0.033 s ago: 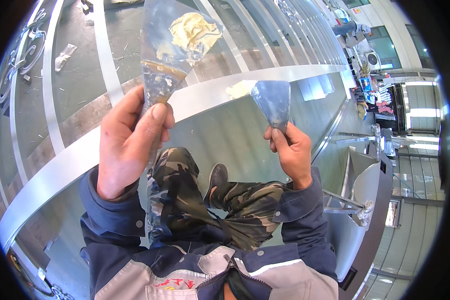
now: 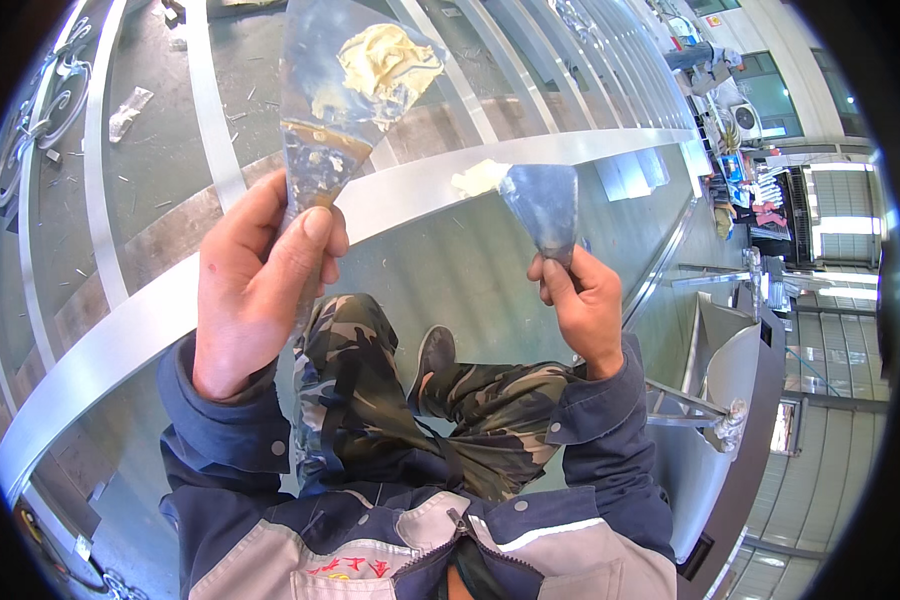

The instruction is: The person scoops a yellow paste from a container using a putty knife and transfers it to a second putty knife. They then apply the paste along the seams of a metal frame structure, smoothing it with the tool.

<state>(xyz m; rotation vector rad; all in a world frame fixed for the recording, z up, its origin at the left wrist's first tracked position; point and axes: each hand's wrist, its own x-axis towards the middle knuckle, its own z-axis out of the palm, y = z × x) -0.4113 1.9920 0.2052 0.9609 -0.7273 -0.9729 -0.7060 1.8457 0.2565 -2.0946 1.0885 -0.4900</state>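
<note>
My left hand (image 2: 270, 270) is closed round the handle of a wide putty knife (image 2: 315, 105), held upright with its blade up. A lump of cream-coloured putty (image 2: 390, 62) sits on that blade, with thinner smears around it. In my right hand (image 2: 582, 305), thumb and fingers grip a smaller putty knife (image 2: 545, 210), also blade up. More pale putty (image 2: 479, 179) clings to the left corner of its blade and sticks out past the edge. The two knives are apart. Both handles are mostly hidden by my fingers.
A curved silver metal frame (image 2: 110, 370) with several long parallel bars (image 2: 215, 110) spans the space ahead and left. Scrollwork metal (image 2: 55, 105) lies far left. A grey panelled metal piece (image 2: 705, 440) stands close on my right. Scraps lie on the floor.
The smaller putty knife in my right hand has tipped very slightly, its blade edge a touch lower. My left hand stays in nearly the same place.
</note>
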